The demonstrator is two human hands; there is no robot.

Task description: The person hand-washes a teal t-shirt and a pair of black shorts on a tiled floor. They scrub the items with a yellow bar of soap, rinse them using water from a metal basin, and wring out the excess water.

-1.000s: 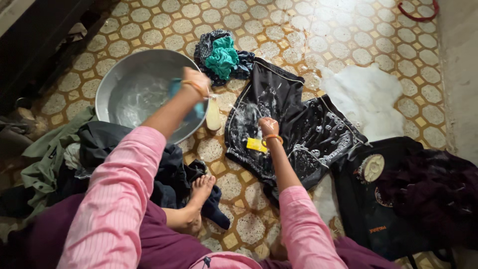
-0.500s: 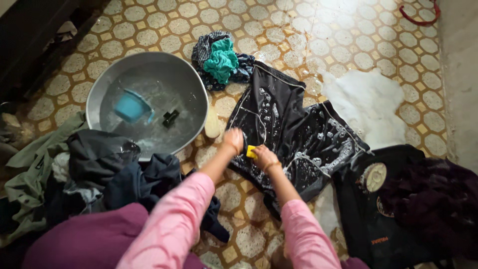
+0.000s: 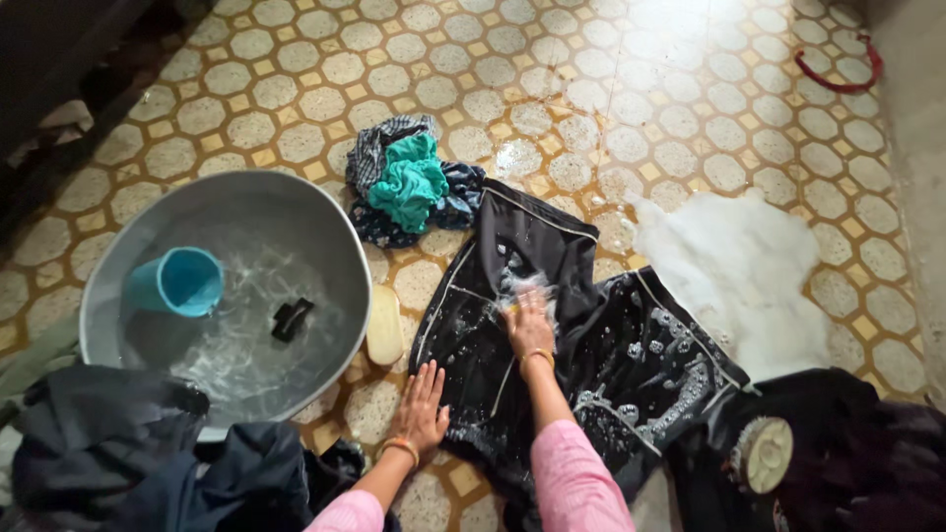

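A tiled floor (image 3: 690, 89) of pale speckled hexagons and small yellow squares is filling most of the frame, shining wet where light is falling across the upper middle. A patch of white soap foam (image 3: 734, 271) is spreading over the tiles at the right. A grey wall (image 3: 921, 158) is rising along the right edge. Dark furniture (image 3: 69, 59) is sitting in shadow at the upper left.

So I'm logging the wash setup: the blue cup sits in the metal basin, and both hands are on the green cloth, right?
Not quite. In the head view both hands, left hand and right hand, are on the soapy black garment, not the green cloth. The blue cup does sit in the metal basin.
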